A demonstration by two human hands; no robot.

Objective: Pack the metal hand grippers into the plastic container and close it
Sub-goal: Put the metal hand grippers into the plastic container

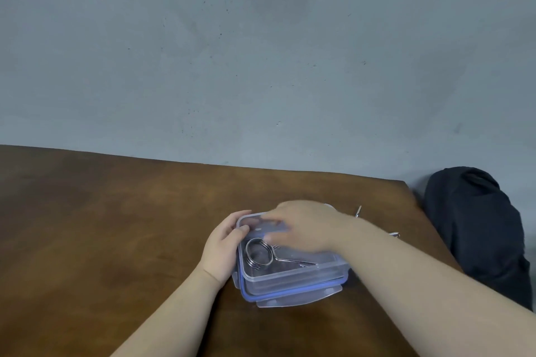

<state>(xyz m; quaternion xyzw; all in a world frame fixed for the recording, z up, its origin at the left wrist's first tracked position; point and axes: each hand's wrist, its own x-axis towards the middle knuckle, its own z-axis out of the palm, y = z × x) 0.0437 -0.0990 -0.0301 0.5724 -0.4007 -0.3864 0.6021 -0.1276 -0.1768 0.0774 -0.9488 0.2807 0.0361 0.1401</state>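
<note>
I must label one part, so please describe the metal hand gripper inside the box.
On the brown table stands a clear plastic container. Inside, by the left hand, lies the hand gripper: a steel coil with thin wire arms.

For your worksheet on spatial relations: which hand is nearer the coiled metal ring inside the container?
Right. The right hand hovers just above the ring; the left hand is outside the container wall.

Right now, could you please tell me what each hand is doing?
Left hand: gripping the left end of the plastic container.
Right hand: reaching into the container, blurred; cannot tell whether it holds anything.
</note>
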